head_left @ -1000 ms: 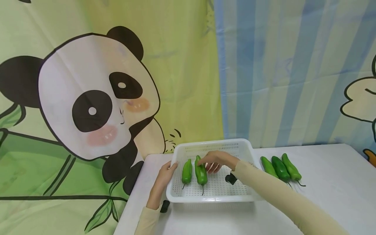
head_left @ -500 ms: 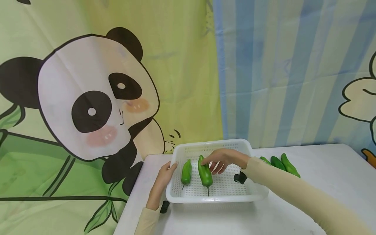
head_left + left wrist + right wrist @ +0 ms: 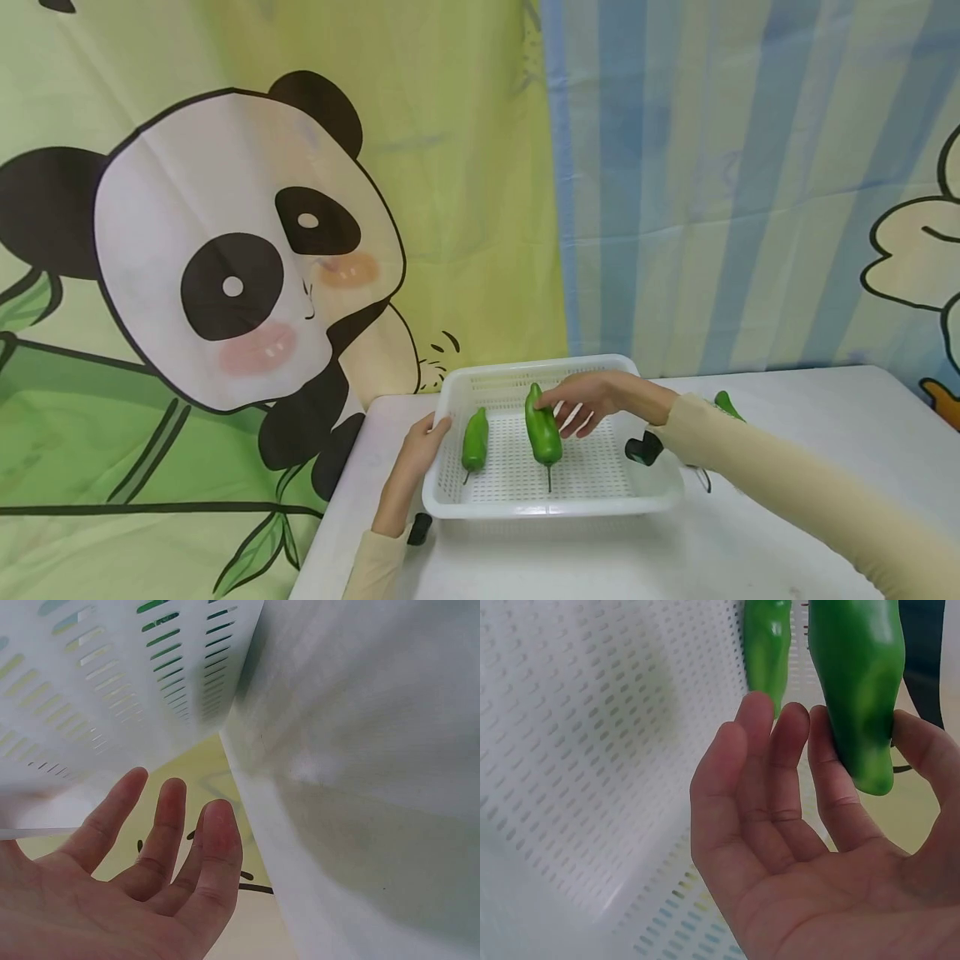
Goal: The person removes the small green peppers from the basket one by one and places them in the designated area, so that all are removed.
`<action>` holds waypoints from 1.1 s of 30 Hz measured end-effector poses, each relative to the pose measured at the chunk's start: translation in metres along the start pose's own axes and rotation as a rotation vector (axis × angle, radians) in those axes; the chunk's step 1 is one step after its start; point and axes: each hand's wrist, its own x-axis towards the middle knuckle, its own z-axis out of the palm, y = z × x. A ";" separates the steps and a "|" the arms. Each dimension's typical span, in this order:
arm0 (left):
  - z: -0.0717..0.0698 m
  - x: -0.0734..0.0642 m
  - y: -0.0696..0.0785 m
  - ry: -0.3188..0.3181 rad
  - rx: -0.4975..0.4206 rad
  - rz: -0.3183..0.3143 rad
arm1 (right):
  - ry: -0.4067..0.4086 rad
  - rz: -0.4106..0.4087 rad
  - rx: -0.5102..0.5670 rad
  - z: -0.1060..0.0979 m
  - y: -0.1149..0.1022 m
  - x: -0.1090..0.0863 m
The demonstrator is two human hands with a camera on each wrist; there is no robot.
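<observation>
A white perforated plastic basket (image 3: 480, 507) stands on the white table. My left hand (image 3: 420, 446) holds its left rim, thumb over the edge. In the left wrist view the left fingers (image 3: 219, 840) spread loosely outside the slotted wall. Above the basket floor, my right hand (image 3: 588, 400) pinches a green pepper (image 3: 543, 433) near its tip between thumb and index finger; its stem hangs downward. In the right wrist view the other right fingers (image 3: 716, 795) are bent and apart from the pepper. A second green pepper (image 3: 475, 442) lies at the left inside the basket.
Right of the basket, another green pepper (image 3: 725, 403) shows past the right sleeve (image 3: 780, 467), which covers most of that spot; a thin stem (image 3: 707, 480) pokes out below the sleeve. A panda-print curtain (image 3: 480, 208) hangs behind the table (image 3: 840, 433).
My right hand has lifted the pepper off the basket floor and carried it rightward. Its sleeve now covers most of the peppers on the table. The left hand stays on the rim.
</observation>
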 end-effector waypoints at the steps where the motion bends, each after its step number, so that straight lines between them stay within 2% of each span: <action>1: 0.000 0.000 0.000 -0.002 0.002 0.007 | 0.001 -0.001 0.002 -0.002 0.001 -0.002; 7: 0.000 -0.002 0.001 -0.007 -0.005 0.011 | -0.005 -0.002 0.028 -0.011 0.006 -0.013; 14: -0.001 -0.001 0.001 -0.007 -0.006 -0.014 | -0.024 -0.005 0.090 -0.026 0.013 -0.027; 20: -0.001 -0.002 0.001 -0.020 -0.006 -0.003 | -0.019 0.019 0.127 -0.037 0.023 -0.041; 33: 0.000 -0.003 0.002 -0.010 0.000 -0.008 | -0.048 0.006 0.142 -0.054 0.048 -0.077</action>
